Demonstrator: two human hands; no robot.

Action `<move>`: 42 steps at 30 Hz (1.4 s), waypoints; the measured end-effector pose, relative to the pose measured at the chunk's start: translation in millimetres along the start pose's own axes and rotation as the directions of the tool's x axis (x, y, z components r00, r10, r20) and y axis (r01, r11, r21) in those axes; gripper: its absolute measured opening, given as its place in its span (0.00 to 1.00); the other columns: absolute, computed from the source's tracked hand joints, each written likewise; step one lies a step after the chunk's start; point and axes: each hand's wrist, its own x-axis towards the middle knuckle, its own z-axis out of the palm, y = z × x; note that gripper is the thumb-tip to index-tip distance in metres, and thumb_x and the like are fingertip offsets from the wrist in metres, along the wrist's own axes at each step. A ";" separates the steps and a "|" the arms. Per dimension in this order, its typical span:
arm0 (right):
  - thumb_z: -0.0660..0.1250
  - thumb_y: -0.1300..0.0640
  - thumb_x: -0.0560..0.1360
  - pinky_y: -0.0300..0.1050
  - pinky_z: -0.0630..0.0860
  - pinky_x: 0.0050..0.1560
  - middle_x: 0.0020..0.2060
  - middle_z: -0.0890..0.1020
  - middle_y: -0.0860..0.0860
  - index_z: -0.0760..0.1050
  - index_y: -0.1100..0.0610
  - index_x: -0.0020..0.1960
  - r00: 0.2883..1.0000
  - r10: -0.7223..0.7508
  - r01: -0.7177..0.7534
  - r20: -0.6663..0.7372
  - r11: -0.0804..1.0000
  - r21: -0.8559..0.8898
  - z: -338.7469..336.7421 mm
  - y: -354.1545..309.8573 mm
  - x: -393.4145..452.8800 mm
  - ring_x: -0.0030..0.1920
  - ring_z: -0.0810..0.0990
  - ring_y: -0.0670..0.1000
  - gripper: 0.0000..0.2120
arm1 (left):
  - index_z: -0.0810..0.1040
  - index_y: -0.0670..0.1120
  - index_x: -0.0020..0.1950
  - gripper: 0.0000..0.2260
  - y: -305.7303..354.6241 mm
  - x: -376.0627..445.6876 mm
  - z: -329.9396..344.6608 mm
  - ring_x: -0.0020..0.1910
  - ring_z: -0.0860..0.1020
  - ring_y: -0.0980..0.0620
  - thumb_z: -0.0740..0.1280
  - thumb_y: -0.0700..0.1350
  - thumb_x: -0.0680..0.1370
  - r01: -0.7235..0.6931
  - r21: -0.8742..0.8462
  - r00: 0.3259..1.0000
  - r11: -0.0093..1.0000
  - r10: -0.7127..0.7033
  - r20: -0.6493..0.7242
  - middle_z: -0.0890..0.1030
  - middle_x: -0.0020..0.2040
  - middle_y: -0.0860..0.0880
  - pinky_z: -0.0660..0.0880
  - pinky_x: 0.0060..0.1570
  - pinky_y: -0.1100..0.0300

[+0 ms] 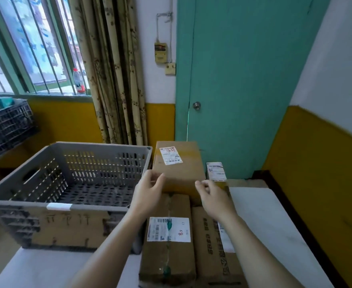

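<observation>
Head view: the brown cardboard box with a white shipping label (181,173) stands just right of the grey slotted plastic crate (100,144), by its far corner. The left hand (150,191) hovers at the crate's right wall and the right hand (213,197) further right. Both have loosely curled, parted fingers and grip nothing; I cannot tell whether they touch the box

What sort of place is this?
Probably a small parcel-sorting room: taped cardboard boxes with shipping labels on a white-covered table, a grey plastic crate beside them, another dark crate by the barred window.
</observation>
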 end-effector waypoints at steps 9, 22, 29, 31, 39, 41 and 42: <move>0.55 0.34 0.82 0.51 0.77 0.64 0.64 0.79 0.47 0.67 0.50 0.77 0.994 0.072 -0.071 0.081 0.997 -0.019 40.9 62.3 7.3 0.64 0.78 0.50 0.29 | 0.77 0.50 0.63 0.11 -51.4 -30.4 23.1 0.56 0.79 0.58 0.66 0.52 0.83 0.077 0.215 0.997 0.974 -0.079 0.002 0.80 0.57 0.56 0.73 0.50 0.67; 0.55 0.33 0.82 0.28 0.70 0.37 0.47 0.79 0.38 0.73 0.47 0.67 0.976 0.114 -0.101 0.188 0.992 -0.075 93.4 74.0 -21.5 0.44 0.78 0.37 0.24 | 0.68 0.54 0.72 0.22 -110.5 -50.0 20.7 0.52 0.80 0.52 0.65 0.60 0.82 0.466 0.348 0.847 0.814 -0.524 0.089 0.79 0.55 0.55 0.78 0.53 0.55; 0.61 0.37 0.81 0.53 0.79 0.62 0.63 0.80 0.48 0.66 0.47 0.77 0.981 0.130 -0.133 0.142 0.991 0.013 103.2 61.7 -40.9 0.63 0.79 0.51 0.28 | 0.73 0.61 0.69 0.20 -121.9 -54.5 13.1 0.51 0.85 0.53 0.71 0.61 0.78 0.614 -0.012 0.781 0.789 -0.605 0.157 0.85 0.56 0.57 0.83 0.53 0.52; 0.63 0.38 0.81 0.54 0.77 0.67 0.68 0.78 0.48 0.61 0.47 0.81 0.985 0.132 -0.140 0.113 0.987 0.074 105.2 57.1 -46.8 0.68 0.76 0.52 0.32 | 0.70 0.60 0.72 0.23 -119.3 -57.7 14.5 0.51 0.85 0.51 0.70 0.60 0.78 0.615 -0.029 0.781 0.788 -0.604 0.158 0.85 0.56 0.55 0.83 0.54 0.50; 0.66 0.40 0.80 0.29 0.76 0.48 0.63 0.76 0.37 0.56 0.44 0.82 0.987 0.133 -0.152 0.089 0.954 0.258 94.1 43.0 -77.7 0.54 0.78 0.36 0.34 | 0.70 0.57 0.73 0.23 -101.6 -81.2 5.9 0.51 0.86 0.56 0.70 0.56 0.80 0.519 -0.111 0.853 0.848 -0.503 0.143 0.86 0.56 0.54 0.83 0.54 0.51; 0.67 0.43 0.80 0.32 0.80 0.43 0.60 0.79 0.36 0.59 0.42 0.81 0.990 0.118 -0.137 0.078 0.934 0.329 86.6 37.7 -83.5 0.51 0.82 0.36 0.33 | 0.68 0.58 0.75 0.24 -92.5 -83.8 3.4 0.51 0.86 0.56 0.70 0.55 0.80 0.479 -0.124 0.874 0.869 -0.460 0.157 0.85 0.57 0.55 0.82 0.55 0.50; 0.68 0.43 0.80 0.34 0.82 0.45 0.59 0.80 0.36 0.60 0.42 0.80 0.992 0.108 -0.123 0.062 0.927 0.354 81.4 35.1 -85.8 0.52 0.82 0.35 0.32 | 0.66 0.59 0.77 0.26 -87.0 -85.2 2.1 0.53 0.86 0.56 0.70 0.56 0.80 0.457 -0.129 0.885 0.880 -0.435 0.167 0.85 0.58 0.55 0.82 0.57 0.49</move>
